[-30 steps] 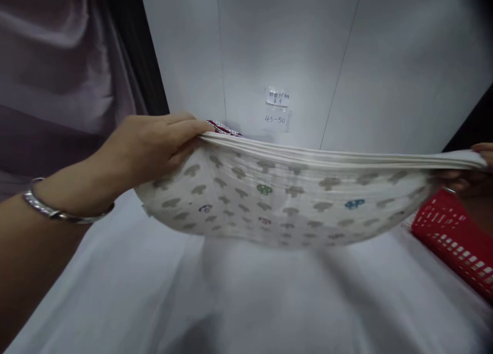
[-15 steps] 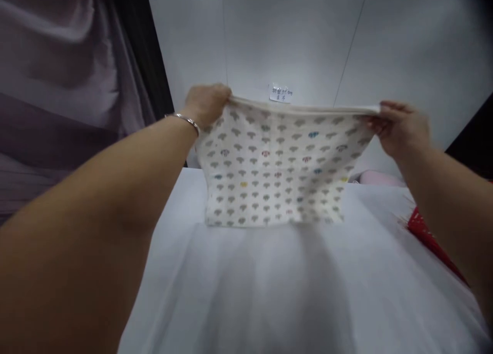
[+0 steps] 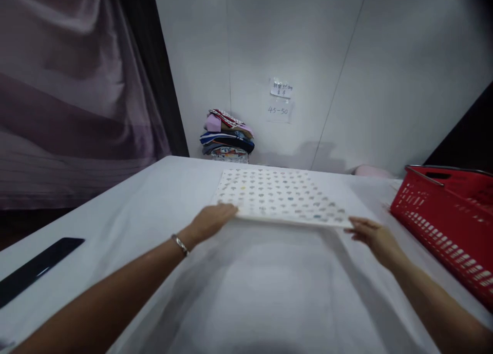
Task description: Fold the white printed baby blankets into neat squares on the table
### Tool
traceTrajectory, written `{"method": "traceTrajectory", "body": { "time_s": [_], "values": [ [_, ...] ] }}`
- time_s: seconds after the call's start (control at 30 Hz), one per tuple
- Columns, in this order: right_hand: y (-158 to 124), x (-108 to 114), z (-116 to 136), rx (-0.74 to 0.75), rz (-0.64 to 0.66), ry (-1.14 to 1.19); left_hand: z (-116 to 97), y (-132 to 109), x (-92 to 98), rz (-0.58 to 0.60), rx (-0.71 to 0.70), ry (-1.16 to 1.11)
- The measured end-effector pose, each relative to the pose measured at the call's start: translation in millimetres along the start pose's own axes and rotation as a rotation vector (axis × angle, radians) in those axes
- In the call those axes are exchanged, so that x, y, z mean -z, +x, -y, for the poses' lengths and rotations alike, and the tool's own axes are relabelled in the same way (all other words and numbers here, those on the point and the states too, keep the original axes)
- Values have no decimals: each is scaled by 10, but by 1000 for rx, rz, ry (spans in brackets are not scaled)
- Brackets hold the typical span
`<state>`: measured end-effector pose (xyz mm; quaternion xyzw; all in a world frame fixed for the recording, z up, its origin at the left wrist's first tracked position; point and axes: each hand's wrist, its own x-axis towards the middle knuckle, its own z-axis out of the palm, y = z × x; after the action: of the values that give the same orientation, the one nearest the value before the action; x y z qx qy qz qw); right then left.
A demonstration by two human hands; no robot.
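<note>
A white cloth with rows of small grey prints and a few coloured ones stretches between my hands. Its far part lies on the white-covered table, while the near edge is held slightly above the surface. My left hand, with a silver bracelet on the wrist, grips the near left corner. At the near right corner, my right hand pinches the cloth between thumb and fingers. The fingertips of the left hand are partly hidden.
A red plastic basket with a metal handle stands at the right. Folded clothes are stacked at the back by the wall. A dark flat object lies at the left. Paper notes are on the wall; a purple curtain hangs left.
Both hands have come down and nearer with the cloth. Before, it hung upright from the raised hands; now most of it lies spread on the table. The clothes stack and basket are uncovered.
</note>
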<state>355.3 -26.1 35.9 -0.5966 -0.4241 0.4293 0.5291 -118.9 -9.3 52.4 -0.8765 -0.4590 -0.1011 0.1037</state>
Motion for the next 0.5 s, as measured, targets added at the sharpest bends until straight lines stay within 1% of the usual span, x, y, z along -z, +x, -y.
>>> {"method": "traceTrajectory", "body": {
  "time_s": [0.03, 0.07, 0.1, 0.13, 0.2, 0.27, 0.33, 0.43, 0.5],
  "values": [
    [-111, 14, -205, -79, 13, -42, -90, -134, -202, 60, -44, -17],
    [-213, 31, -362, -142, 38, -67, -169, -247, -359, 93, -69, -37],
    [-305, 52, -469, -177, 58, -66, -234, -340, -465, 94, -94, -46],
    [-387, 78, -530, -185, 71, -61, -285, -414, -523, 68, -96, -51],
    [-529, 138, -553, -141, 71, -53, -357, -530, -519, -33, -71, -48],
    [-658, 197, -528, -89, 55, -71, -416, -639, -437, -126, -47, -32],
    [-781, 246, -527, -109, 72, -109, -484, -770, -370, -139, -92, -21],
    [-930, 301, -579, -143, 87, -161, -589, -976, -379, -98, -194, -35],
    [-996, 326, -612, -104, 53, -187, -639, -1073, -428, -129, -166, -46]
  ]
}}
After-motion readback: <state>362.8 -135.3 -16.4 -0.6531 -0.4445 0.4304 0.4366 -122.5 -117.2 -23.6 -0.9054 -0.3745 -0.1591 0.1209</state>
